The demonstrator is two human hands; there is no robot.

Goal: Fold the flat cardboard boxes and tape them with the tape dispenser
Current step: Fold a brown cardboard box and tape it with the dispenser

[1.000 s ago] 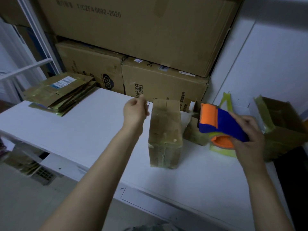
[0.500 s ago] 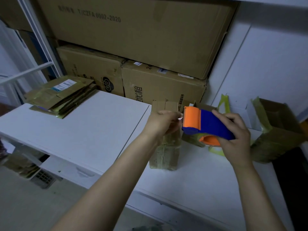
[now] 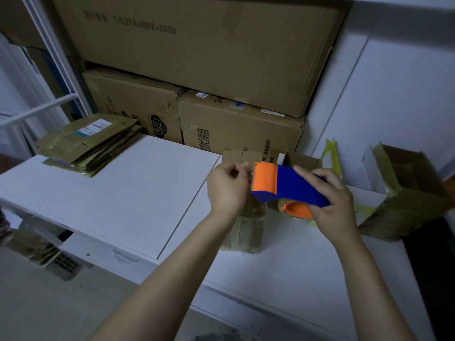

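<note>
My right hand (image 3: 330, 200) grips a blue and orange tape dispenser (image 3: 283, 185), held above the white table (image 3: 123, 193). Its orange front points left toward my left hand (image 3: 227, 187), whose fingers are curled and pinch at the dispenser's front edge, where the tape end would be; the tape itself is too faint to see. Below both hands a small folded cardboard box (image 3: 246, 227), wrapped in old tape, stands upright on the table and is partly hidden by them. A stack of flat cardboard boxes (image 3: 91, 141) lies at the table's far left.
Large cardboard cartons (image 3: 197, 57) are piled against the back behind the table. An open box with yellow-green tape (image 3: 406, 193) sits at the right, beside a white open box (image 3: 357, 168). The table's front edge runs just below my forearms.
My left hand moved from the box's top left to the dispenser's front and now pinches there. My right hand brought the dispenser left, over the upright box.
</note>
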